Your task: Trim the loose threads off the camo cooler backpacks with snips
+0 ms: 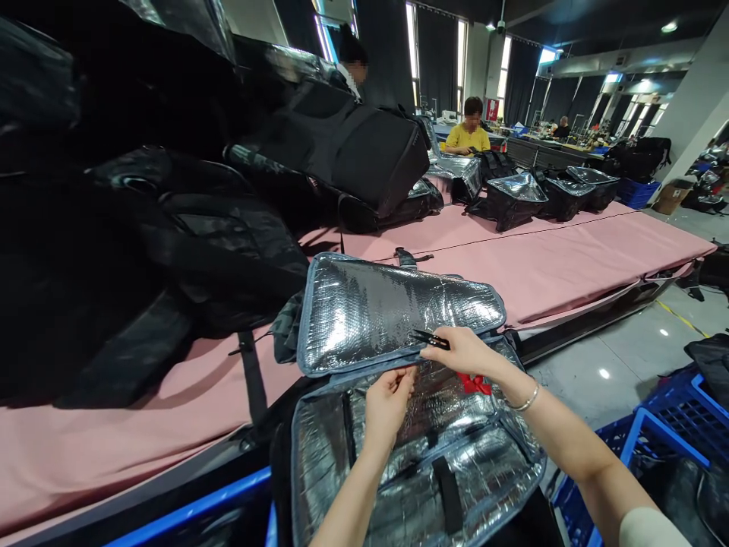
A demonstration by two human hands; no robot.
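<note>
An insulated bag with a silver foil lining (pixel 392 433) lies open in front of me, its foil-lined lid (pixel 387 311) folded back onto the pink table. My right hand (pixel 461 353) holds small black thread snips (pixel 431 339), their blades pointing left over the lid's lower edge. A red ribbon or tag (pixel 474 384) hangs just below that hand. My left hand (pixel 390 399) is closed in a pinch at the binding between lid and bag; whatever lies in its fingertips is too small to make out. Inside the bag runs a black strap (pixel 447 494).
Black bags (pixel 187 243) are heaped on the pink table (pixel 569 266) at left, with more foil-lined bags (pixel 518 190) farther along. Blue crates (pixel 638 441) stand at right, and a blue crate rim (pixel 199 509) shows at lower left. A person in yellow (pixel 468 137) sits beyond.
</note>
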